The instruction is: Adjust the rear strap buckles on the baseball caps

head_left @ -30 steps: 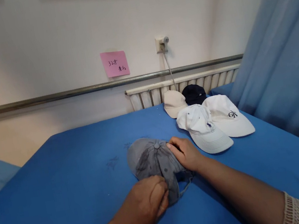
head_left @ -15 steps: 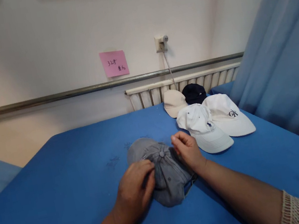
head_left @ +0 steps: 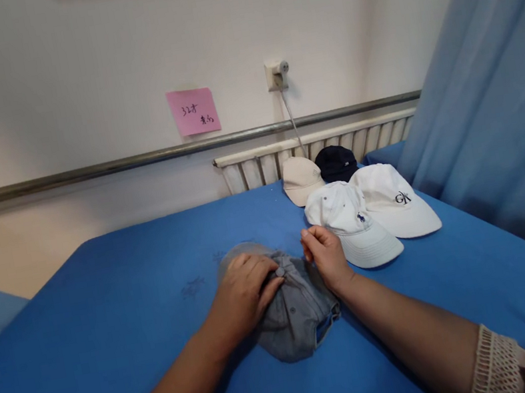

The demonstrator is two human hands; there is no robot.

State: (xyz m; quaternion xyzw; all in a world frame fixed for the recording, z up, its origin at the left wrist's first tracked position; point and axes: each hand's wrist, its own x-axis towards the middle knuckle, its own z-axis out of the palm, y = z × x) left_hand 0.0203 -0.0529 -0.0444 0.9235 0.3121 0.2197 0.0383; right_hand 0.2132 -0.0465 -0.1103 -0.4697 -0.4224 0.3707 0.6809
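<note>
A grey cap (head_left: 291, 317) lies crumpled on the blue table (head_left: 86, 322) in front of me. My left hand (head_left: 246, 291) rests flat on the cap's crown, fingers stretched toward its top button. My right hand (head_left: 324, 254) is at the cap's right edge, fingers curled in a pinch on the grey fabric. The cap's back opening faces me, with a strap showing at its lower right.
Four more caps lie at the back right: a white cap with a small logo (head_left: 351, 225), a white cap with letters (head_left: 395, 200), a beige cap (head_left: 301, 179) and a dark navy cap (head_left: 336, 163). A blue curtain (head_left: 501, 80) hangs at right. A radiator (head_left: 257, 167) and a pink note (head_left: 193, 110) are on the wall.
My left hand has slid from the cap's near edge up onto its crown. My right hand has lifted and pinched at the right side. The cap is more bunched.
</note>
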